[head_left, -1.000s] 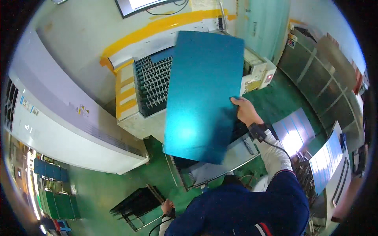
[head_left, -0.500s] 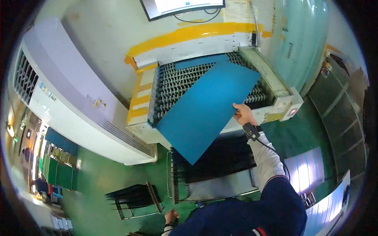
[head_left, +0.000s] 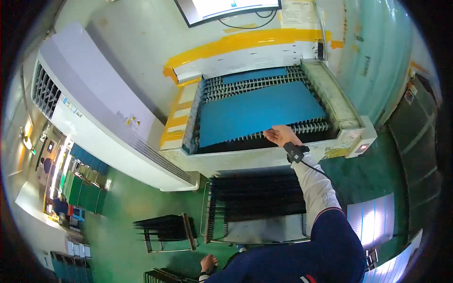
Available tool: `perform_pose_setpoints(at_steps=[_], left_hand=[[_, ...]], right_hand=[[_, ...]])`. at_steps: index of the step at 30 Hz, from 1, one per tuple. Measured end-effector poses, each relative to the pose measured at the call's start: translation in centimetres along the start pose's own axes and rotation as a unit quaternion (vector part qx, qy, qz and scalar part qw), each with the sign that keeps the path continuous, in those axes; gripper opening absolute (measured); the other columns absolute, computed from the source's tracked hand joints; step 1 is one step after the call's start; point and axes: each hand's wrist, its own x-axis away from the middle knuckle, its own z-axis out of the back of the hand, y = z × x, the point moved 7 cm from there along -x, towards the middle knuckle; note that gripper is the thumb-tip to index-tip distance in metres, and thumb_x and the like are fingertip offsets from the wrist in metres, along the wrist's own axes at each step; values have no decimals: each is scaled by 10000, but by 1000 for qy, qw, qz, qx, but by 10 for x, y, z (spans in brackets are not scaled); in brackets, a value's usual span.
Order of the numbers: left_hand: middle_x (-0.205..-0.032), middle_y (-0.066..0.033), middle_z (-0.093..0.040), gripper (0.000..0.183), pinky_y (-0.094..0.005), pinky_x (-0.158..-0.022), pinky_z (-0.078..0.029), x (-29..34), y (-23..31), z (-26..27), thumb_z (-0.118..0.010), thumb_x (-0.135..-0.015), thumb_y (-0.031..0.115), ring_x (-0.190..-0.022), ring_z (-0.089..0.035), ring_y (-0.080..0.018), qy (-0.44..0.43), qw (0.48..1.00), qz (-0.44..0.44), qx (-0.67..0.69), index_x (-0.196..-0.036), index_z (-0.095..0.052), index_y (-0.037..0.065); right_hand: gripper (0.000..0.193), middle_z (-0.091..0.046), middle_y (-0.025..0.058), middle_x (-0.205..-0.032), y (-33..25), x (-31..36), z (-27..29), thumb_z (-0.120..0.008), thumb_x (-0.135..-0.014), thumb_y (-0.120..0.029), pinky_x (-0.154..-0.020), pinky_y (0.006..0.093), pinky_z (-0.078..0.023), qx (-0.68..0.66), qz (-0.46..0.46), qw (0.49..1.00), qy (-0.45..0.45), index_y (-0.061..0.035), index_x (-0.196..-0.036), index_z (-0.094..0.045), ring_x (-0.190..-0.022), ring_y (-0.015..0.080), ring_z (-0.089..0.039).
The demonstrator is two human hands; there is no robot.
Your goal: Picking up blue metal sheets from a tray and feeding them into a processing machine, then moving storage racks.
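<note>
A flat blue sheet (head_left: 259, 112) lies slightly askew across the rows of rollers of a conveyor machine (head_left: 236, 160). My right hand (head_left: 283, 136) is at its near edge, fingertips pinched together on that edge. A second blue sheet (head_left: 255, 75) shows farther back on the rollers, partly under the machine's far cover. Low in the picture, my left hand (head_left: 208, 262) hangs near my body with its fingers curled, and nothing shows in it.
Below the machine stands a rack (head_left: 257, 198) of dark sheets; a smaller rack (head_left: 165, 231) sits to its left. A tall white cabinet unit (head_left: 113, 113) flanks the machine's left. A monitor (head_left: 226, 10) hangs above. A cable runs from my right wrist.
The near blue sheet has turned and gone down from a raised slant onto the rollers. My right hand has stayed at its near edge. The whole view has shifted slightly.
</note>
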Motion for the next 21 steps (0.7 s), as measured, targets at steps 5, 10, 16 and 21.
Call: perform_pose_setpoints(at_steps=[5, 10, 16, 21], left_hand=[[-751, -45, -237, 224, -384, -608, -246, 3, -30, 22, -342, -879, 311, -664, -276, -216, 73, 997, 12, 29, -791, -296, 110], [-732, -61, -308, 228, -387, -587, -279, 3, -23, -2, -335, -878, 309, -660, -328, -232, -7, 995, 31, 95, -804, -359, 95], [-729, -79, -354, 219, -366, -574, -304, 4, -30, -3, -340, -869, 302, -672, -371, -230, 80, 997, 7, 15, -824, -389, 94], [-735, -96, -410, 250, -385, -553, -324, 16, -42, -24, -321, -893, 304, -655, -421, -246, -32, 989, 5, 146, -819, -409, 83]], right_hand=[[227, -651, 149, -945, -6, 13, -42, -550, -879, -194, -691, 300, -530, 162, -57, 985, -31, 13, -964, -587, -797, 233, -639], [191, -639, 123, -1013, -33, -2, -62, -571, -844, -229, -721, 393, -497, 602, 173, 779, 13, -68, -907, -651, -863, 282, -615], [400, -443, 124, -1346, -2, 6, -81, -571, -840, -387, -1010, 551, -276, 790, 343, 508, -3, -206, -1196, -587, -1249, 373, -363], [501, -357, 136, -1422, -7, -22, -83, -549, -849, -441, -1055, 572, -213, 803, 306, 511, 2, -224, -1298, -501, -1314, 391, -285]])
